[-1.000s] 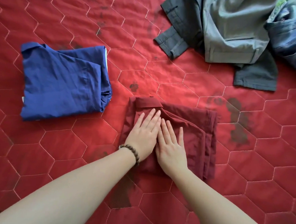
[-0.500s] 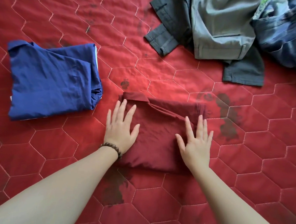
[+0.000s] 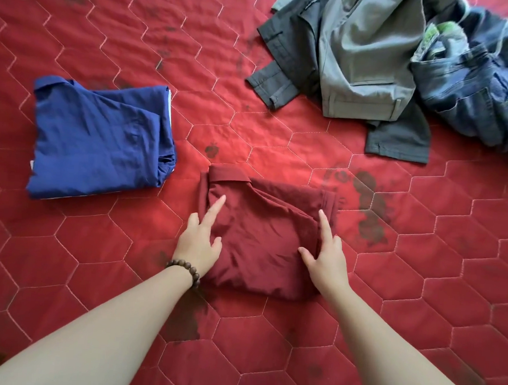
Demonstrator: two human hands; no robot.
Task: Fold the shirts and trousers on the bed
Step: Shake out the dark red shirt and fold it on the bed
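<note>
— Maroon shirt (image 3: 262, 237) sits folded on the bed (image 3: 418, 289), its collar at the far-left corner; beside it to the left lies the folded blue shirt (image 3: 99, 143), and well beyond it to the right the heap of grey trousers (image 3: 359, 65) and jeans (image 3: 473, 92) waits unfolded.

— And our hands?

— We have the left hand (image 3: 198, 242) at the shirt's left edge and the right hand (image 3: 326, 258) at its right edge — index fingers laid out flat on the cloth. Whether the other fingers curl under the edges, we cannot tell.

— So which way does it lie?

— Squarely between us, long axis running away from us, each hand equally near. We judge it ready to lift or slide toward the blue one.
</note>
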